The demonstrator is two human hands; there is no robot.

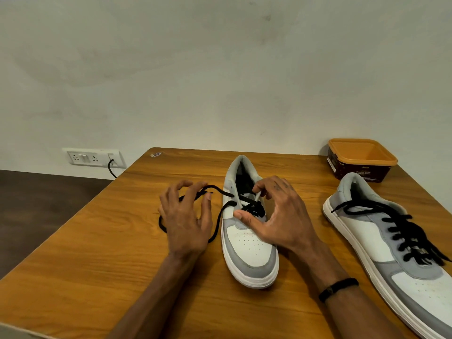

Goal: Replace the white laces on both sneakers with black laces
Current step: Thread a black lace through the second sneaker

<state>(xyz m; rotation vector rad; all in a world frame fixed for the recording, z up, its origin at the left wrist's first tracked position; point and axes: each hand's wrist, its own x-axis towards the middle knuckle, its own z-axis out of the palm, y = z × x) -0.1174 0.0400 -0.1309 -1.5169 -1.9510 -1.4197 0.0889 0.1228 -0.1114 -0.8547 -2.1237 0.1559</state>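
Note:
A grey-and-white sneaker [249,243] stands in the middle of the wooden table [102,260], toe toward me. A black lace [216,231] crosses its upper eyelets and loops out to the left on the table. My left hand [186,221] pinches that lace near its end, left of the shoe. My right hand [281,216] hovers over the shoe's tongue, fingers on a white lace end [257,196] by the top eyelets. A second sneaker [381,241] lies at the right, laced fully in black [406,233].
An orange-rimmed brown tub [362,159] sits at the table's back right corner. A wall socket plate [94,157] with a black cable is on the wall at the left. The table's left edge drops to a dark floor [36,204].

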